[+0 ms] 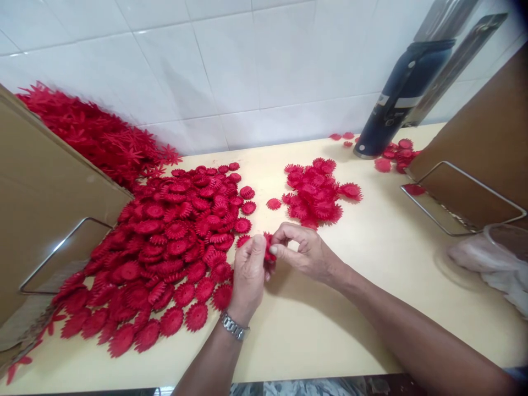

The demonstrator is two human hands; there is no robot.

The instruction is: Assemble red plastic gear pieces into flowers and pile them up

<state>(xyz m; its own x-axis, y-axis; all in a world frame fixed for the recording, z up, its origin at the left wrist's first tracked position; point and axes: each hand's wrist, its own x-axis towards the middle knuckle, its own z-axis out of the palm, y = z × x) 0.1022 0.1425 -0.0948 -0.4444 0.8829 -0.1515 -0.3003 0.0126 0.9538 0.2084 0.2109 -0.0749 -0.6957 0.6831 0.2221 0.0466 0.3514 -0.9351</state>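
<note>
Red flower (268, 245) held up between left hand (249, 270), gripping it, and right hand (305, 252), fingertips pinching its edge. Big pile (173, 234) just beside left hand; small pile (313, 192) beyond right. Risk: hard tug tearing petals; loose pinch dropping flower among lookalikes.

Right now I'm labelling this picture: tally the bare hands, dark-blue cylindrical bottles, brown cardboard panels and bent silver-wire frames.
Left hand and right hand: 2
Dark-blue bottle: 1
Cardboard panels: 2
Silver-wire frames: 2
Total: 7
</note>
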